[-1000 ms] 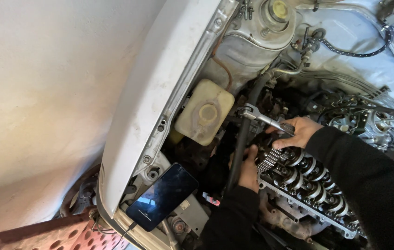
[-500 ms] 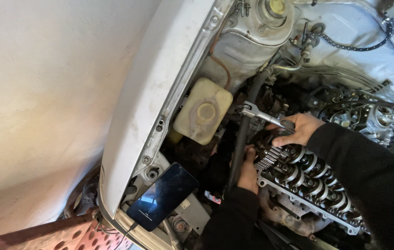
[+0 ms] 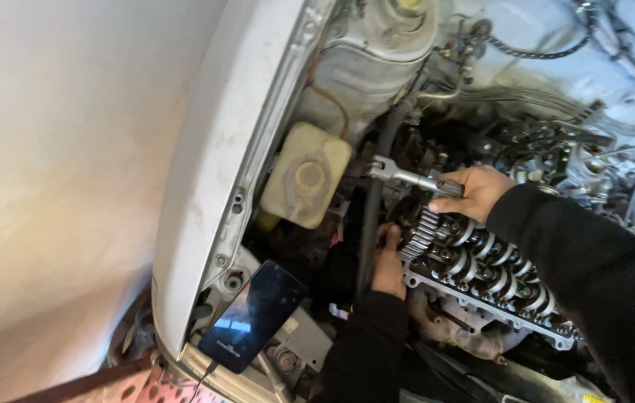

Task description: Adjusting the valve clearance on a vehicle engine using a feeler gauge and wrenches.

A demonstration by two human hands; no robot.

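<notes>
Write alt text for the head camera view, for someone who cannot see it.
Seen from above in a car's open engine bay, a person's right hand holds a metal ratchet wrench while the left hand rests beside a toothed gear at the end of the exposed camshaft. A cream fluid reservoir and a dark smartphone sit by the white fender.

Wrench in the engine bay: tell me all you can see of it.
The wrench is a slim, shiny metal bar, worn and greasy, lying nearly level with a slight downward slant to the right. Its head, at the left end, sits beside the black hose near the cream fluid tank; what it grips is hidden. The right hand wraps its dark handle end. The left hand is lower, at the toothed gear, apart from the wrench.
</notes>
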